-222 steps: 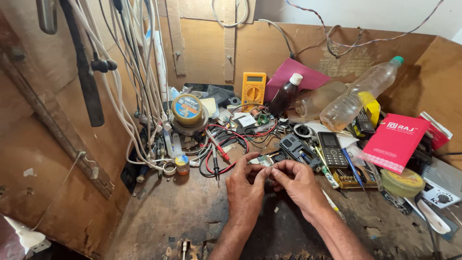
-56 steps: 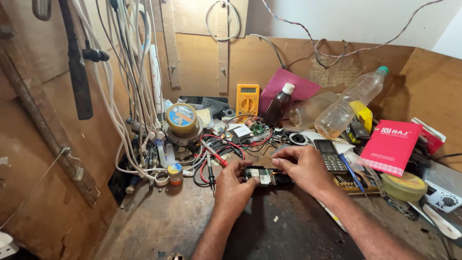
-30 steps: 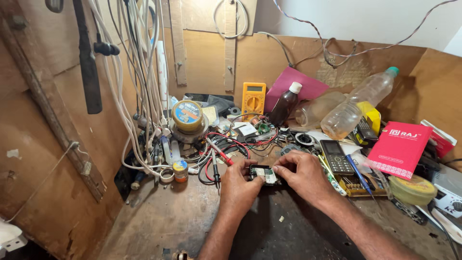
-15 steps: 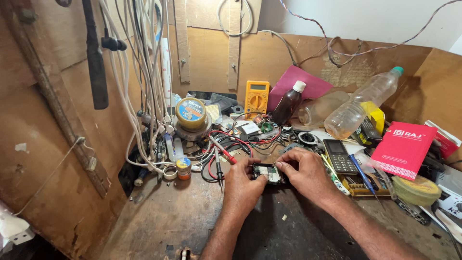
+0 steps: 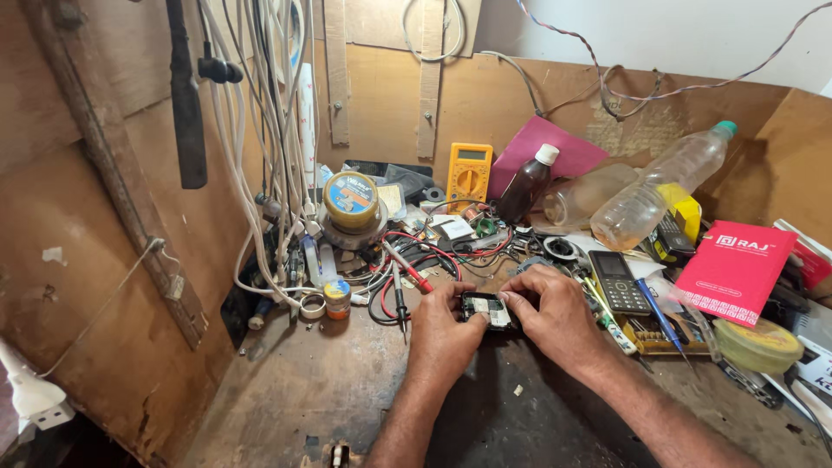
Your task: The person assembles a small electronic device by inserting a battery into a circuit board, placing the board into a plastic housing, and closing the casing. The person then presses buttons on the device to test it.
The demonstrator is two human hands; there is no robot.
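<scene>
- Left hand [image 5: 442,334]: fingers curled closed on the left end of a small phone body [image 5: 488,310], thumb on top.
- Right hand [image 5: 557,314]: fingers curled closed on the phone body's right end.
- Phone body: held just above the bench [image 5: 286,390], mid-bench, open side up, between both hands.
- Probes [image 5: 400,282]: red and black, lying just left of the left hand.
- Keypad phone [image 5: 615,282]: flat on the bench, right of the right hand.
- Multimeter [image 5: 469,173]: yellow, upright against the back wall.
- Plastic bottle [image 5: 659,186]: tilted, toward the back right.
- Red booklet [image 5: 735,269]: near the right edge.
</scene>
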